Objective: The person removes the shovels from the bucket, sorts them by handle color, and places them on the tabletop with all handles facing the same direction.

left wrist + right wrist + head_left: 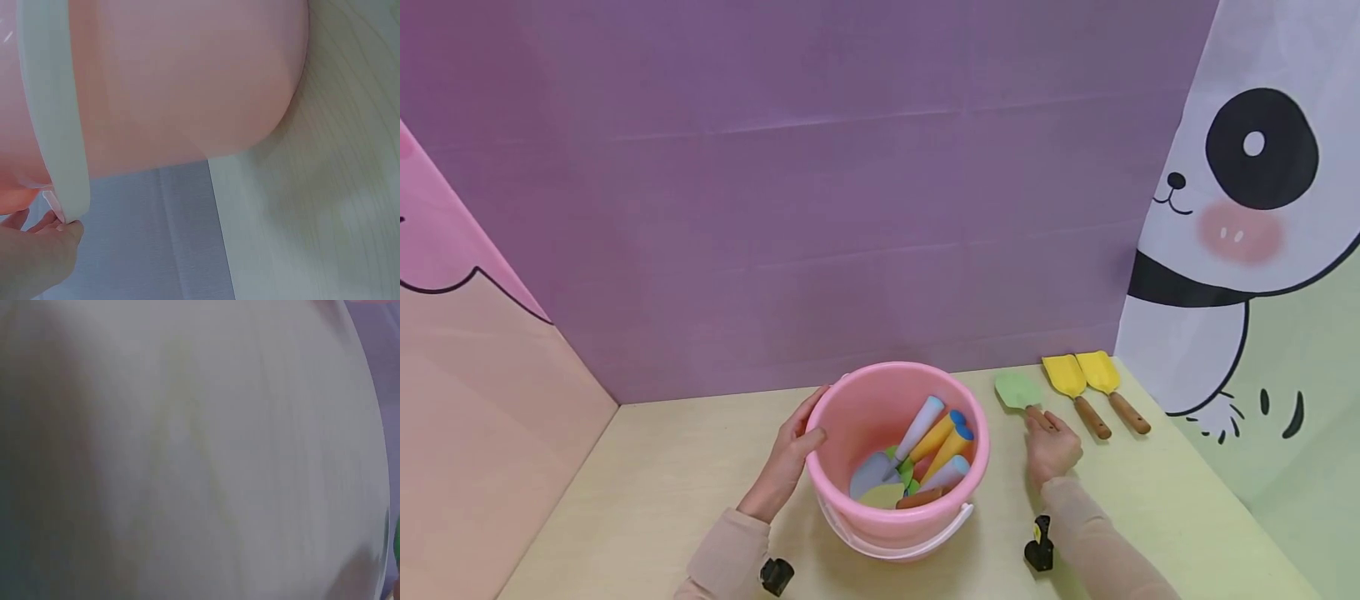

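Left fingers (812, 438) grip the bucket (880, 400); head view alone shows its tools (931, 437).

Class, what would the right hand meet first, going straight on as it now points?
Probably the purple backdrop, beyond the green shovel the right hand holds; depth is unclear.

Green shovel (1018, 390): handle (1037, 416) partly hidden by right hand (1054, 452). Bucket (187, 81) cropped in left wrist view.
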`<action>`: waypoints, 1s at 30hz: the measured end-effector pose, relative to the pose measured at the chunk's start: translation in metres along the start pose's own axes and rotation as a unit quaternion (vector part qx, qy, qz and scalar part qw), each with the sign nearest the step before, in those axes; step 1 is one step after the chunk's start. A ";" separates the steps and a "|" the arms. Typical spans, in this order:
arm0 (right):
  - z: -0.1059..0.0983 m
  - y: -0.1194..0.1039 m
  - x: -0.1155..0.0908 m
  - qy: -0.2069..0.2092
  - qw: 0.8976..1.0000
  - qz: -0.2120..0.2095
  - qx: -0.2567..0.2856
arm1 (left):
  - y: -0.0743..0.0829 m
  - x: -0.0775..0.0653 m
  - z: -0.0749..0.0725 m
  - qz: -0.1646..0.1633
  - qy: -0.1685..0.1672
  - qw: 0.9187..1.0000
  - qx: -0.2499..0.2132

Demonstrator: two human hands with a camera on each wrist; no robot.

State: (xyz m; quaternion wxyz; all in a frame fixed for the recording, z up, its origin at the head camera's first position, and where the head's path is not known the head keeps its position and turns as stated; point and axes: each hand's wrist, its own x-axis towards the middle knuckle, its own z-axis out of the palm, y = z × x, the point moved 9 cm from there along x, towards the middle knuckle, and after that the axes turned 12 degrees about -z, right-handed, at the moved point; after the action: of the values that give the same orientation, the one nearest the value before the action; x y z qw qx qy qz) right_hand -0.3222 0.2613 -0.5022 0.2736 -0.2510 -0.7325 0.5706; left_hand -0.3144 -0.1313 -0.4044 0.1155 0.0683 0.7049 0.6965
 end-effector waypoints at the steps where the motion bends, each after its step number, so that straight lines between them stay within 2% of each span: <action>1: 0.000 0.000 0.000 0.000 1.000 0.003 -0.002 | 0.000 0.000 0.000 0.000 0.001 1.000 0.000; 11: 0.001 0.009 -0.001 -0.004 0.999 0.034 0.002 | 0.002 -0.002 0.000 0.004 0.000 1.000 0.000; 24: 0.009 0.031 0.010 -0.007 0.998 0.052 0.039 | 0.000 -0.001 -0.002 0.004 -0.001 1.000 0.006; 30: 0.010 0.032 0.011 -0.004 0.997 0.061 0.038 | 0.000 -0.002 0.000 0.008 -0.006 1.000 0.007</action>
State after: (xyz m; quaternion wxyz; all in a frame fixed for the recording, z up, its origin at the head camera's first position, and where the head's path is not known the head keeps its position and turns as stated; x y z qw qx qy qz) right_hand -0.3358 0.2690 -0.5340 0.2443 -0.2822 -0.6944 0.6151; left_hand -0.3121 -0.1315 -0.4039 0.1138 0.0789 0.7083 0.6922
